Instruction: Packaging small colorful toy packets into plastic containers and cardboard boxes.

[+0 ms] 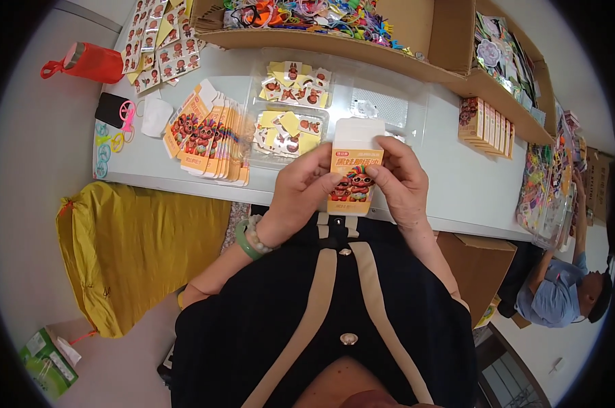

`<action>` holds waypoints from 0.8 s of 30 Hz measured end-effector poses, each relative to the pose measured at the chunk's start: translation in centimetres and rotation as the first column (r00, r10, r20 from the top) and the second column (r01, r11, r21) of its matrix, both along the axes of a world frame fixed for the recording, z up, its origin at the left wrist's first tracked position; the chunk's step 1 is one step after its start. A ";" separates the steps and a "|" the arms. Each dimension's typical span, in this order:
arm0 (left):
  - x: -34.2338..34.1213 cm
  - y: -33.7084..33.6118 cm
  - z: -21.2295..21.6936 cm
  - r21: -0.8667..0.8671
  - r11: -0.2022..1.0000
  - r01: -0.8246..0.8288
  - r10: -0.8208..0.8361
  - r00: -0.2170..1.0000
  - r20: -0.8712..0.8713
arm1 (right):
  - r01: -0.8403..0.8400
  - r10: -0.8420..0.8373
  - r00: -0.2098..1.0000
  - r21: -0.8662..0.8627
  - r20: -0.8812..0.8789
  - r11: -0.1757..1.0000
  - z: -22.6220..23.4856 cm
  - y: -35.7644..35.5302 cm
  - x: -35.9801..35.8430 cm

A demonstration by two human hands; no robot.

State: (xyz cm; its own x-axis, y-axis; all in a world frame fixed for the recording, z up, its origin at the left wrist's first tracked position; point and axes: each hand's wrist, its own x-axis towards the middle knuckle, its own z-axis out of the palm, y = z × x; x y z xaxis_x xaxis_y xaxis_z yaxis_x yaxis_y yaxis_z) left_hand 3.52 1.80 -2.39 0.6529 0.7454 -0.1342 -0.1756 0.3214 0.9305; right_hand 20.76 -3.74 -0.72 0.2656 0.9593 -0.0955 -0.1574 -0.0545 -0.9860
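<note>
Between my two hands, near the table's front edge, is a small orange and white cardboard box [350, 193] printed with cartoon figures. Its white top flap stands up. My left hand [304, 180] grips the box's left side, thumb on the front. The right side is held by my right hand [401, 180], with its thumb on the front and fingers behind the upper edge. To the left lies a fanned stack of flat orange boxes [209, 139]. Just beyond my hands is a clear plastic tray [258, 102] with small sticker cards [290, 132] in two sections.
A large cardboard carton [409, 27] of colourful trinkets stands at the back, beside another carton [467, 81] of packets. Filled boxes [486, 129] stand in a row at right. A red pouch [93, 63] and sticker sheets [178, 51] lie far left. Another person [559, 289] works at right.
</note>
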 end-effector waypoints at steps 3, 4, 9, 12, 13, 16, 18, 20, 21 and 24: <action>0.1 -1.1 0.1 -0.034 0.982 -0.187 0.189 0.980 0.062 | -0.118 0.113 0.992 -0.094 -0.060 0.989 -0.4 -0.4 1.1; -0.1 -1.2 -0.3 0.056 0.986 -0.156 0.156 0.988 0.011 | -0.113 0.108 0.992 -0.094 -0.063 0.989 -0.4 -0.4 1.4; -0.4 -0.7 -0.6 0.078 0.997 0.001 -0.002 1.000 0.007 | -0.242 0.245 0.969 -0.155 0.001 0.958 0.0 -0.8 2.5; -0.4 -0.6 -0.7 0.189 0.980 0.060 -0.061 0.998 0.001 | -0.268 0.270 0.963 -0.202 -0.018 0.942 0.1 -0.9 2.7; -0.6 -0.3 -0.9 0.240 0.966 0.100 -0.087 0.994 -0.063 | -0.267 0.268 0.963 -0.205 -0.022 0.942 0.1 -0.9 2.9; -0.6 -0.2 -0.7 0.309 0.937 0.166 -0.124 0.981 -0.151 | -0.331 0.356 0.933 -0.281 0.045 0.901 0.2 -0.9 3.5; -0.5 0.1 -0.5 0.331 0.925 0.187 -0.135 0.975 -0.175 | -0.366 0.418 0.896 -0.283 0.150 0.887 0.3 -0.8 3.8; -0.8 0.7 -0.6 -0.108 0.968 0.228 -0.236 0.969 -0.068 | -0.366 0.401 0.914 -0.305 0.059 0.879 0.1 -1.0 3.5; -1.0 0.9 -0.6 -0.110 0.967 0.231 -0.240 0.968 -0.068 | -0.366 0.379 0.925 -0.324 -0.026 0.872 0.1 -1.0 3.3; -1.1 1.3 -0.7 -0.194 0.943 0.271 -0.269 0.963 0.036 | -0.276 0.225 0.942 -0.196 -0.248 0.941 0.1 -1.1 2.0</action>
State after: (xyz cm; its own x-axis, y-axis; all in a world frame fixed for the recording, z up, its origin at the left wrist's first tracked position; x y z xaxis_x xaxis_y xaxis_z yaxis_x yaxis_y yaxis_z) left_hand 2.40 3.07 -3.06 0.8278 0.5011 -0.2523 -0.0656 0.5331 0.8435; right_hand 22.78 -4.80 -0.62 -0.0323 0.9381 -0.3448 -0.3196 -0.3366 -0.8858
